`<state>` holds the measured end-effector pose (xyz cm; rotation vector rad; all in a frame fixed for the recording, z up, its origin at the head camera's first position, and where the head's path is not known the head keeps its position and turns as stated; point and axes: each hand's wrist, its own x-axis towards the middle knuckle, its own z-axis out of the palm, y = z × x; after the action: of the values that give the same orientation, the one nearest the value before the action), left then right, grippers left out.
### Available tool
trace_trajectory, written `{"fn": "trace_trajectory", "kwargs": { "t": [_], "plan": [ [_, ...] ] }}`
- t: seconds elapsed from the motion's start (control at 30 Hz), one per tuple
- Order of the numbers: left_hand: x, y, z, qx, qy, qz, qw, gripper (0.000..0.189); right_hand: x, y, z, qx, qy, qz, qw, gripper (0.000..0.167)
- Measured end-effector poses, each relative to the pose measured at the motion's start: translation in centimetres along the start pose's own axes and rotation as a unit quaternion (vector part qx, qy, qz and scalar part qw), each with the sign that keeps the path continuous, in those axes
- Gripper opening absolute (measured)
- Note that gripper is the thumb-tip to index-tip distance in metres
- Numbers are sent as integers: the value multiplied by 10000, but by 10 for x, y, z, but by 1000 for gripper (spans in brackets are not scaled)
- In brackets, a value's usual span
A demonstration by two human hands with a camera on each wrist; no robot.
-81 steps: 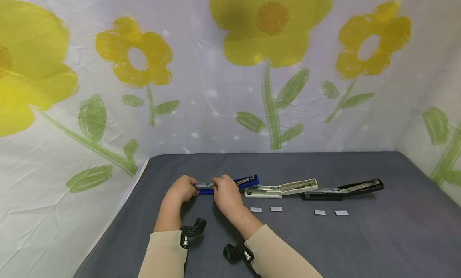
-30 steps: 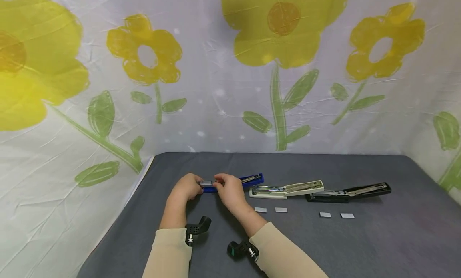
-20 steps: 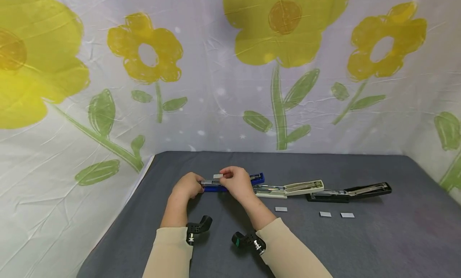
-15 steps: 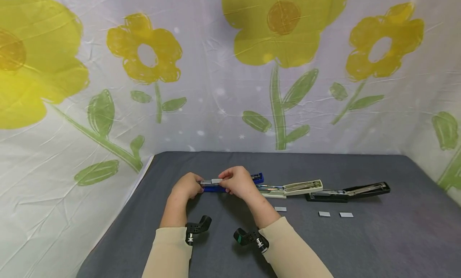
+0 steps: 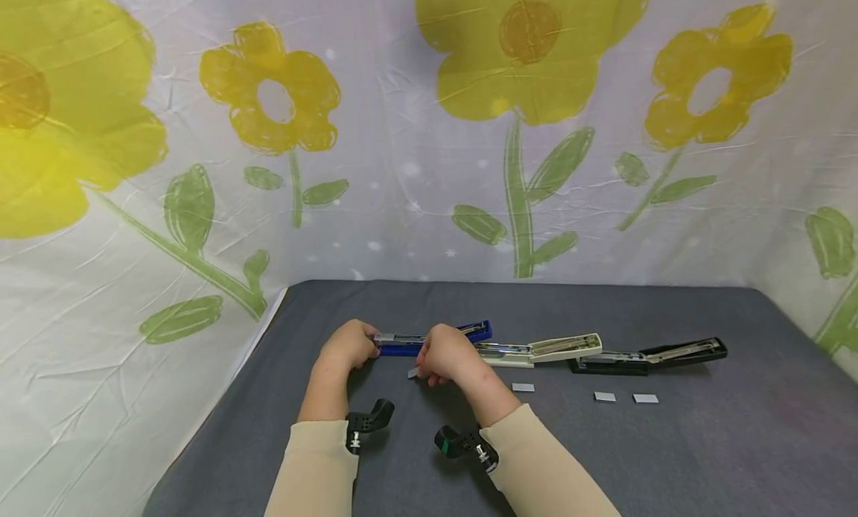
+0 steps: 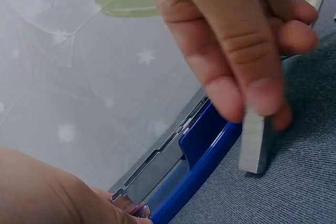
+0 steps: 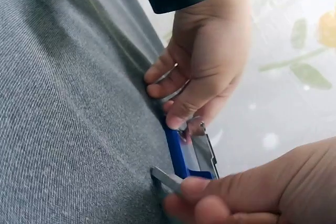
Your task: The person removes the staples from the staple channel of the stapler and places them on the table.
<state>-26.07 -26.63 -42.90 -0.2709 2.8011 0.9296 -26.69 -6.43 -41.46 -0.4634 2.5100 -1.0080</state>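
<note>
A blue stapler (image 5: 401, 350) lies on the grey cloth with its top swung back and its metal staple channel (image 6: 152, 169) bared. My left hand (image 5: 347, 346) grips the stapler's left end, thumb on the near side in the right wrist view. Between thumb and fingers my right hand (image 5: 447, 353) pinches a short grey strip of staples (image 6: 253, 145). That strip points down at the cloth just in front of the blue base. My right hand covers part of the stapler's middle in the head view.
A cream stapler (image 5: 566, 345) and a black stapler (image 5: 684, 351), both swung apart, lie in a row to the right. In front of them are more staple strips: one (image 5: 523, 387) near the cream stapler, two strips (image 5: 605, 397) near the black one. A flowered curtain (image 5: 375, 204) hangs behind.
My right hand lifted the staple strip up from the blue stapler, held it over the channel, then brought it down to the cloth in front. My left hand has stayed at the stapler's end.
</note>
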Motion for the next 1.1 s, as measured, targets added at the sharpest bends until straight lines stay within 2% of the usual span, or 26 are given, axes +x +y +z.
{"fn": "trace_trajectory", "kwargs": {
  "t": [0.2, 0.37, 0.43, 0.5, 0.6, 0.7, 0.87, 1.1],
  "plan": [
    [0, 0, -1, -7, 11, 8, 10000, 36, -2, -3, 3, -1159, 152, -9, 9931, 14],
    [0, -2, -1, -40, -7, 6, 10000, 37, -4, -8, 4, -1564, 297, -68, 9872, 13],
    [1, -2, -1, -37, 0, -10, 10000, 37, -5, -9, 4, -1583, 387, -203, 9864, 11],
    [1, -2, -1, -47, -1, -7, 10000, 37, -3, -10, 5, -1512, 571, -523, 9855, 8],
    [1, -2, -2, -104, -61, -28, 9999, 37, 1, -10, 10, -1374, 837, -1168, 9800, 21],
    [1, -2, -3, -181, -129, -12, 9998, 37, 6, -8, 19, -1325, 910, -1681, 9726, 38],
    [2, -4, -3, -263, -186, 27, 9995, 38, 9, -7, 28, -1349, 882, -1871, 9690, 50],
    [4, -7, -2, -328, -167, 44, 9993, 39, 10, -5, 33, -1139, 958, -1783, 9726, 50]
  ]
}}
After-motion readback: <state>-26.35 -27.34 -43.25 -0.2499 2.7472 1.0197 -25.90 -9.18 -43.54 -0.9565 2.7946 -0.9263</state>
